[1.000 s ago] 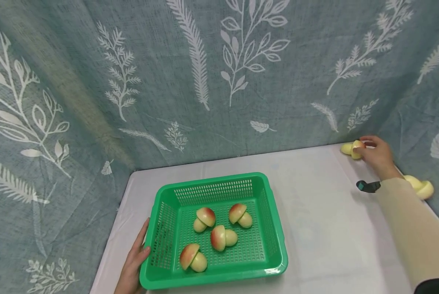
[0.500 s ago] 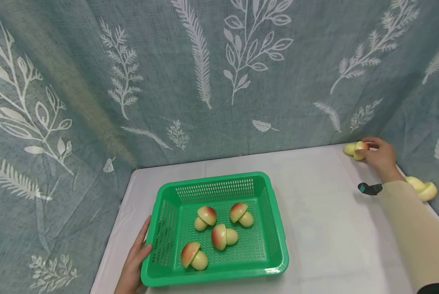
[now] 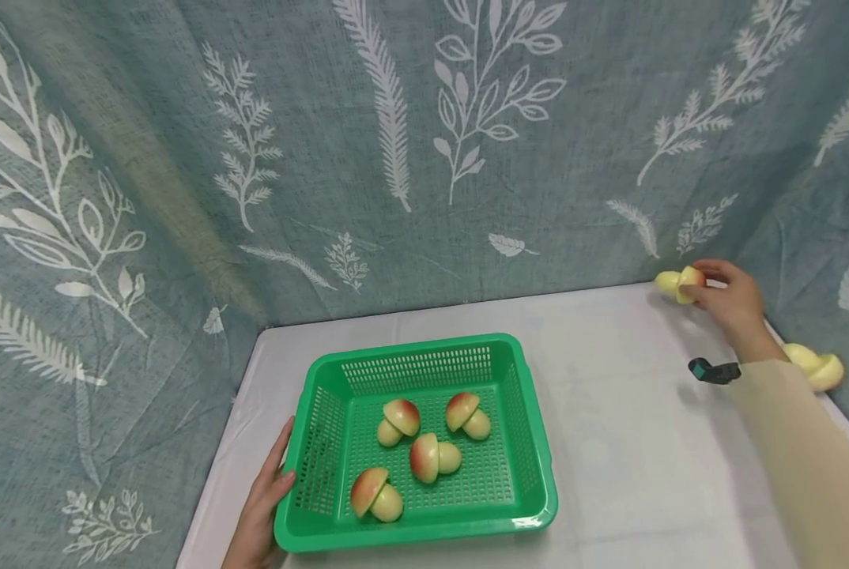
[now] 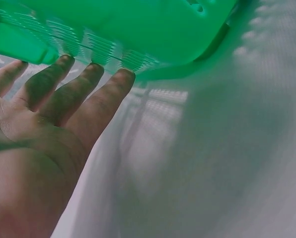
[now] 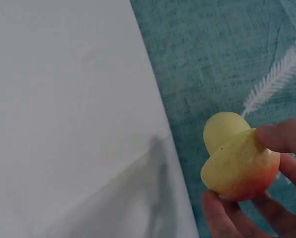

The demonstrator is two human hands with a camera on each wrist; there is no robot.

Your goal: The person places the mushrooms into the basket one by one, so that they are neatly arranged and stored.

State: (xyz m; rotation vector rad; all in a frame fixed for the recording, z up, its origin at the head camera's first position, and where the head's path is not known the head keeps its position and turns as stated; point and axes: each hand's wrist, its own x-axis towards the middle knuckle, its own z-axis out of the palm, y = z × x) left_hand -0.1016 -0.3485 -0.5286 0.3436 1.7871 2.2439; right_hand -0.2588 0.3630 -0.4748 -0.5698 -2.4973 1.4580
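Observation:
My right hand (image 3: 733, 300) grips a toy mushroom (image 3: 683, 284) by its red-and-yellow cap at the far right corner of the table. In the right wrist view, thumb and fingers surround the cap of that mushroom (image 5: 240, 158), its pale stem pointing away from the palm. It hangs just above the white cloth, near the back edge. My left hand (image 3: 261, 494) touches the left side of a green plastic basket (image 3: 424, 542). The left wrist view shows this hand (image 4: 48, 124) with nearly straight fingertips against the basket's slotted wall (image 4: 103, 47); its thumb is out of sight there.
Several toy mushrooms (image 3: 424, 458) lie inside the basket. Another pale yellow mushroom (image 3: 816, 367) lies at the right table edge, partly hidden by the right forearm. A dark wrist camera (image 3: 712, 371) juts from that wrist. Leaf-patterned curtains (image 3: 424, 158) border the table (image 3: 609, 442).
The right hand has raised the mushroom slightly off the table at the far right corner. The left hand and basket keep their places, apart from a small shift of the head view.

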